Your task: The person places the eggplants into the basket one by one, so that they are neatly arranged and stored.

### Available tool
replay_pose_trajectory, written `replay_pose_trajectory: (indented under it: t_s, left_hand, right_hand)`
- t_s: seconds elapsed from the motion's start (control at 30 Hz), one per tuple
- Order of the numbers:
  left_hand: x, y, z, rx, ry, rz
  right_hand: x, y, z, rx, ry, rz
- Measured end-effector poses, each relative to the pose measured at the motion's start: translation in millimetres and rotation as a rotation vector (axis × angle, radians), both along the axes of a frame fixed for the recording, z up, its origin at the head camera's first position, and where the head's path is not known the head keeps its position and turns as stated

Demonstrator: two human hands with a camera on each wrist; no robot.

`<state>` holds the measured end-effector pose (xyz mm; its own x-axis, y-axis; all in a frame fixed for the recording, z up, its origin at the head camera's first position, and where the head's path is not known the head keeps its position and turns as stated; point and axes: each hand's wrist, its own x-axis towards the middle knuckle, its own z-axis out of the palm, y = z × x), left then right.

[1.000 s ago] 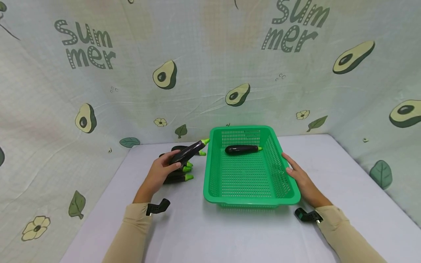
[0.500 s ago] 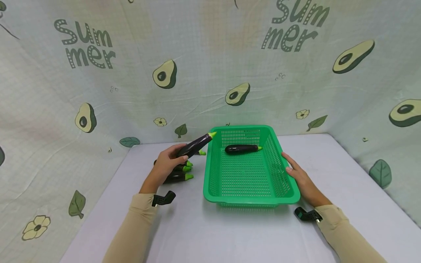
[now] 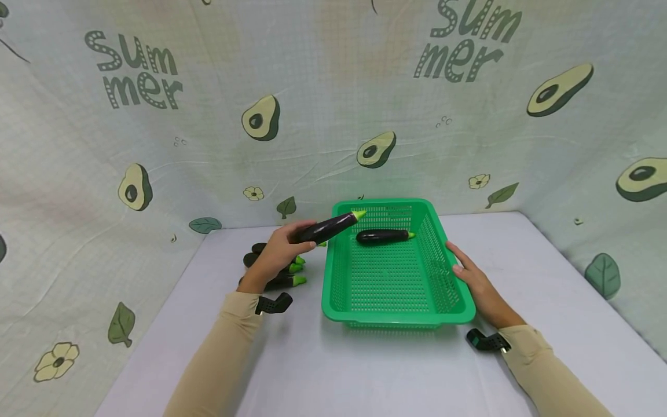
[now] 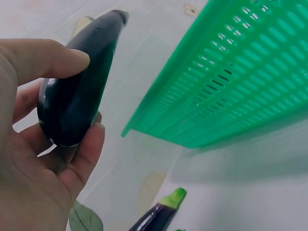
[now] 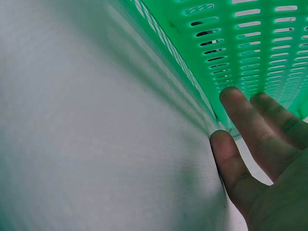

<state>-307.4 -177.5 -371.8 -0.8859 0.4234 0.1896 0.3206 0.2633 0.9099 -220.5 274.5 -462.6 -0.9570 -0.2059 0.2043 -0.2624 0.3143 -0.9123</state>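
Observation:
In the head view my left hand (image 3: 283, 250) grips a dark purple eggplant (image 3: 325, 227) by its rounded end. Its green stem tilts up and overlaps the left rim of a green plastic basket (image 3: 398, 318). The left wrist view shows thumb and fingers around this eggplant (image 4: 79, 96), beside the basket's outer wall (image 4: 178, 115). Another eggplant (image 3: 383, 236) lies inside the basket near its far side. My right hand (image 3: 479, 286) rests at the basket's right rim. In the right wrist view its fingers (image 5: 255, 130) reach fairly straight along the slotted outer wall.
Several more eggplants (image 3: 283, 282) lie on the white table (image 3: 396, 376) left of the basket, partly hidden behind my left hand. A cloth printed with avocados (image 3: 312, 75) hangs behind the table and at its sides.
My left hand has carried its eggplant up and rightward, from over the pile to the basket's left rim. The right hand and the basket have stayed in place.

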Motion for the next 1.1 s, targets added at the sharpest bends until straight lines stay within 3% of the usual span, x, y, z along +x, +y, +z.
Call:
replay_pose_trajectory:
  t_s: [0.3, 0.57, 1.1]
  left_hand:
    - [-6.4, 18, 14.2, -0.037, 0.008, -0.053]
    - [-14.1, 35, 22.8, -0.083, 0.014, -0.002]
    - [-27.7, 68, 19.2, -0.160, 0.006, -0.116]
  right_hand:
    - [0.4, 0, 0.7, 0.008, -0.002, -0.004]
    - [0.3, 0, 2.0, 0.015, -0.001, -0.012]
    - [0.8, -2, 1.9, -0.013, 0.000, 0.002]
